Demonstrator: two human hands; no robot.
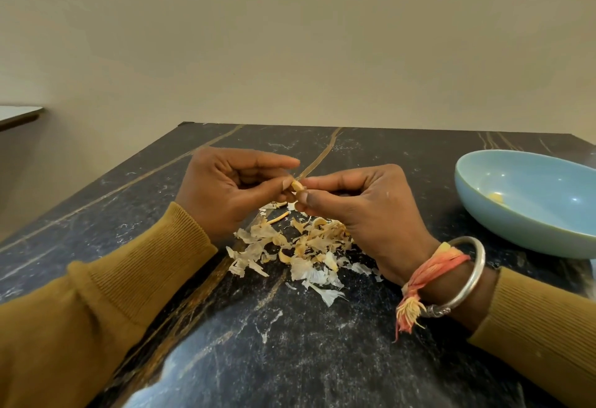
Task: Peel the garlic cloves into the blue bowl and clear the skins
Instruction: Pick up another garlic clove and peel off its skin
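A small pale garlic clove (297,186) is held above the table between both hands. My left hand (225,188) pinches it with thumb and curled fingers from the left. My right hand (364,211) pinches its other end between thumb and forefinger. Directly beneath the hands lies a heap of papery white and tan garlic skins (300,249). The blue bowl (529,230) stands to the right of my right hand, with a small yellowish peeled piece (496,197) inside it.
The dark marble table (290,343) with gold veins ends against a beige wall; its left edge runs diagonally. A light-topped surface (19,114) shows at far left. A metal bangle and orange thread (451,275) circle my right wrist.
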